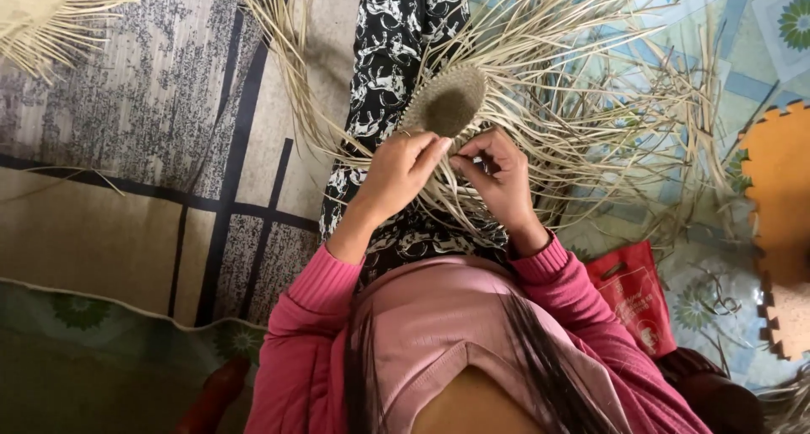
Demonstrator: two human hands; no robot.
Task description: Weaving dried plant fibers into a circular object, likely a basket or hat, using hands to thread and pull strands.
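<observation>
- Underneath us, a grey-and-tan patterned floor mat (126, 147) spreads wide, with an orange foam puzzle tile (780, 206) at the right edge.
- Long straw strands (591, 105) fan out over our lap.
- Our woven straw piece (447, 103), a small rounded bowl shape, sits just beyond our fingers.
- Left hand (403, 168) and right hand (499, 177) meet, both pinching strands at its rim.
- Red pouch (633, 295) lies beside our right sleeve.

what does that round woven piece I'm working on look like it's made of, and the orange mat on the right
Woven piece: looks like dried straw or palm strips, matte tan; loose flat strands fan out from its tight weave. Both hands, left and right, pinch strands at its edge.
Orange mat: probably foam, dull-surfaced, with a toothed, puzzle-style edge.
</observation>
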